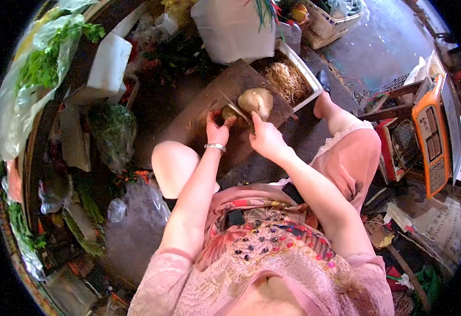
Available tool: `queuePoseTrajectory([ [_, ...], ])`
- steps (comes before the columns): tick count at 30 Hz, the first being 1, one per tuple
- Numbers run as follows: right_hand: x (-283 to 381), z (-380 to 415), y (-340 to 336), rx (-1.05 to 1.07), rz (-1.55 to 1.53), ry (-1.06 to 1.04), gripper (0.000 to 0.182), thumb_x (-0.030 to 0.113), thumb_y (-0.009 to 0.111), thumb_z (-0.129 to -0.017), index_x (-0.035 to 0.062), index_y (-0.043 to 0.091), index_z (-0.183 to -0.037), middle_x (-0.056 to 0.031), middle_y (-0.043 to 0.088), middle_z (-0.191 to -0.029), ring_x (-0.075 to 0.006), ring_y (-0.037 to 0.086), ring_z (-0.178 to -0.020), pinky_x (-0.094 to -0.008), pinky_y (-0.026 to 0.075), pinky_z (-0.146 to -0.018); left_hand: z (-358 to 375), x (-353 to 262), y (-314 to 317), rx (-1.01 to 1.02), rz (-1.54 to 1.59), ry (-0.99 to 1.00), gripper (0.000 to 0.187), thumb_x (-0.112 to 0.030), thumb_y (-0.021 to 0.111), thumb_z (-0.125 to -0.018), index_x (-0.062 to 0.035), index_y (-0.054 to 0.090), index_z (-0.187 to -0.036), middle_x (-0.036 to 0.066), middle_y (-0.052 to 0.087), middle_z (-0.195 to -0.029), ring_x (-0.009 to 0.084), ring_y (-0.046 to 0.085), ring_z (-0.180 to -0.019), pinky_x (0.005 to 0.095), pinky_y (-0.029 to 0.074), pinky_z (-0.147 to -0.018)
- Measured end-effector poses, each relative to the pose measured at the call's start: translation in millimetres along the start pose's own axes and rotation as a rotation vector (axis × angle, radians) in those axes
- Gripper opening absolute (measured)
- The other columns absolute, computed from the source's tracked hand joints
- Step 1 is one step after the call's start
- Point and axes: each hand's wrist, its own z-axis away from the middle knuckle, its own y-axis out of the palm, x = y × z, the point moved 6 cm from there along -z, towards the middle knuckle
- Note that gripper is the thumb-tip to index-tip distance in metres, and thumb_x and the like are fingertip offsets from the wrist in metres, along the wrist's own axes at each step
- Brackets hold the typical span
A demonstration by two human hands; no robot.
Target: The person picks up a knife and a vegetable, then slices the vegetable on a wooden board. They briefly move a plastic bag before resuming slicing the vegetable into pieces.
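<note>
Our right hand [268, 140] is closed on the knife [236, 109]; our left hand [218, 129], part-curled, holds the small chunk [229, 112]; pale root [257, 101] just beyond.

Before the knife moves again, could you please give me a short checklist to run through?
1. Knife held in the right hand: ok.
2. Small piece steadied by the left hand: ok.
3. Left thumb well away from the blade: not ok, it looks close beside it.
4. Wooden board under the work: ok.
5. Large pale root well away from the blade: not ok, it lies right next to it.
6. Cutting edge down on the board: cannot tell from above.
</note>
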Motion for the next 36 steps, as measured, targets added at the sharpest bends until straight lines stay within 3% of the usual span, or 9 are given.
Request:
queuePoseTrajectory([
  [5, 10, 28, -8, 0.104, 0.095, 0.002, 0.041, 0.013, 0.051, -0.08, -0.0054, 0.049, -0.117, -0.03, 0.062, -0.089, -0.0441, 0.06, -0.091, -0.0516, 0.047, -0.081, -7, 33, 9, 0.02, 0.236, -0.012, 0.046, -0.005, 0.077, -0.074, -0.0036, 0.052, -0.113, 0.007, 0.057, -0.109, 0.0179, 0.052, -0.101, 0.0296, 0.042, -0.091],
  [7, 9, 36, -10, 0.141, 0.104, 0.024, 0.037, 0.012, 0.05, -0.08, -0.0065, 0.049, -0.113, -0.0302, 0.062, -0.088, -0.0447, 0.06, -0.089, -0.0523, 0.047, -0.08, -20, 57, 14, 0.038, 0.409, 0.086, 0.044, 0.006, 0.073, -0.072, -0.0059, 0.052, -0.109, 0.003, 0.055, -0.104, 0.0157, 0.05, -0.1, 0.0281, 0.041, -0.091],
  [10, 2, 45, -10, 0.132, 0.123, 0.041, 0.033, 0.01, 0.049, -0.08, -0.0064, 0.05, -0.109, -0.0301, 0.062, -0.085, -0.0447, 0.061, -0.088, -0.0526, 0.047, -0.079, -22, 46, 13, 0.102, 0.233, 0.193, 0.044, 0.008, 0.073, -0.07, -0.0063, 0.051, -0.106, 0.003, 0.054, -0.103, 0.0165, 0.049, -0.1, 0.0287, 0.04, -0.093],
  [13, 2, 49, -14, 0.109, 0.146, 0.019, 0.029, 0.01, 0.049, -0.08, -0.0059, 0.05, -0.105, -0.0297, 0.062, -0.082, -0.0447, 0.061, -0.085, -0.0531, 0.047, -0.077, -13, 31, 6, 0.005, 0.081, 0.193, 0.045, 0.008, 0.072, -0.068, -0.0055, 0.052, -0.107, 0.004, 0.055, -0.104, 0.0185, 0.05, -0.1, 0.0304, 0.039, -0.095],
  [17, -2, 51, -15, 0.147, 0.173, 0.046, 0.026, 0.009, 0.049, -0.08, -0.0054, 0.048, -0.102, -0.0295, 0.062, -0.08, -0.0449, 0.061, -0.083, -0.0531, 0.047, -0.075, -14, 21, 4, 0.061, -0.005, 0.311, 0.045, 0.006, 0.073, -0.069, -0.005, 0.053, -0.107, 0.006, 0.055, -0.106, 0.0202, 0.051, -0.102, 0.0314, 0.039, -0.096],
  [23, 1, 44, -14, 0.135, 0.177, 0.04, 0.023, 0.008, 0.049, -0.08, -0.0046, 0.047, -0.1, -0.0297, 0.062, -0.078, -0.0453, 0.061, -0.081, -0.0534, 0.048, -0.073, -20, 46, 9, 0.071, 0.039, 0.238, 0.048, 0.005, 0.073, -0.068, -0.0043, 0.052, -0.11, 0.006, 0.056, -0.108, 0.0199, 0.05, -0.105, 0.0311, 0.038, -0.097],
  [26, 3, 32, -7, 0.153, 0.165, 0.039, 0.022, 0.008, 0.049, -0.081, -0.0045, 0.047, -0.099, -0.0294, 0.062, -0.077, -0.045, 0.062, -0.081, -0.0535, 0.048, -0.073, -32, 93, 14, 0.055, 0.368, 0.064, 0.049, 0.004, 0.072, -0.07, -0.0045, 0.05, -0.114, 0.006, 0.055, -0.111, 0.0193, 0.049, -0.107, 0.0312, 0.038, -0.097],
  [31, 11, 17, -5, 0.138, 0.201, -0.006, 0.022, 0.004, 0.047, -0.081, -0.0037, 0.05, -0.101, -0.0255, 0.065, -0.083, -0.0425, 0.065, -0.081, -0.0507, 0.052, -0.073, -3, 33, 4, -0.023, 0.227, -0.002, 0.049, -0.003, 0.072, -0.076, -0.0036, 0.048, -0.119, 0.008, 0.055, -0.114, 0.0197, 0.05, -0.108, 0.031, 0.039, -0.095],
  [36, 12, 1, 2, 0.121, 0.183, 0.007, 0.02, 0.006, 0.047, -0.081, -0.0033, 0.048, -0.099, -0.0267, 0.064, -0.082, -0.0441, 0.063, -0.082, -0.0526, 0.05, -0.074, -3, 32, 5, -0.013, 0.268, -0.042, 0.051, -0.007, 0.074, -0.075, -0.0027, 0.049, -0.119, 0.009, 0.056, -0.114, 0.0211, 0.051, -0.106, 0.0313, 0.04, -0.095],
])
